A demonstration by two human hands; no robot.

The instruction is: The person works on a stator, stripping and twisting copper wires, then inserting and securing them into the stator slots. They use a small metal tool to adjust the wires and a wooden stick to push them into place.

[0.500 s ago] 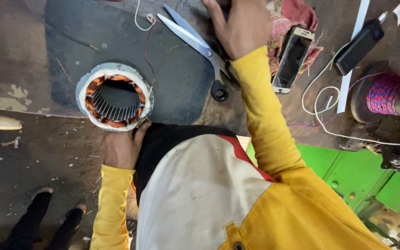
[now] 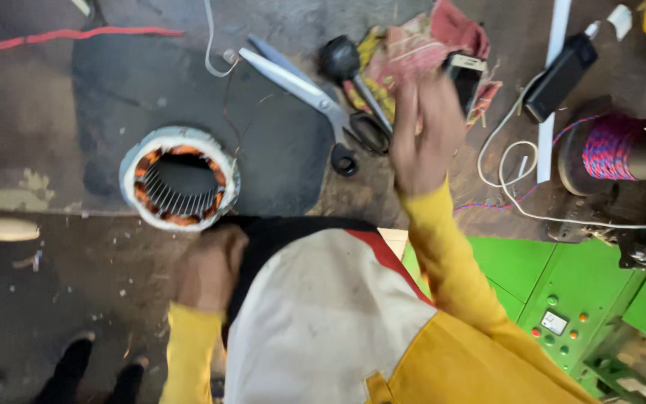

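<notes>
We note a worn, stained workbench (image 2: 54, 299) with a dark rubber mat (image 2: 278, 150) laid over its upper part. On the mat's lower left edge stands a motor stator (image 2: 179, 188), a white-wrapped ring with copper windings and metal slots facing up. The left hand (image 2: 207, 268) sits just below the stator, at the bench edge; it is blurred and we cannot tell how its fingers lie. The right hand (image 2: 424, 138) is raised above the bench right of the mat, fingers loosely extended and holding nothing, though motion blur limits detail. Just left of it lie large scissors (image 2: 300, 90) with black loops, blades pointing up-left, and beside them a black-headed tool (image 2: 342, 61). Behind the right hand we see a reddish rag (image 2: 428, 37) and a phone (image 2: 466, 75). Further right sit a black handheld device (image 2: 558, 75), white cord (image 2: 517, 187) and a spool of red-and-blue wire (image 2: 607, 146). A green machine panel (image 2: 562, 292) occupies the lower right. A red cable (image 2: 76, 35) crosses the upper left.
</notes>
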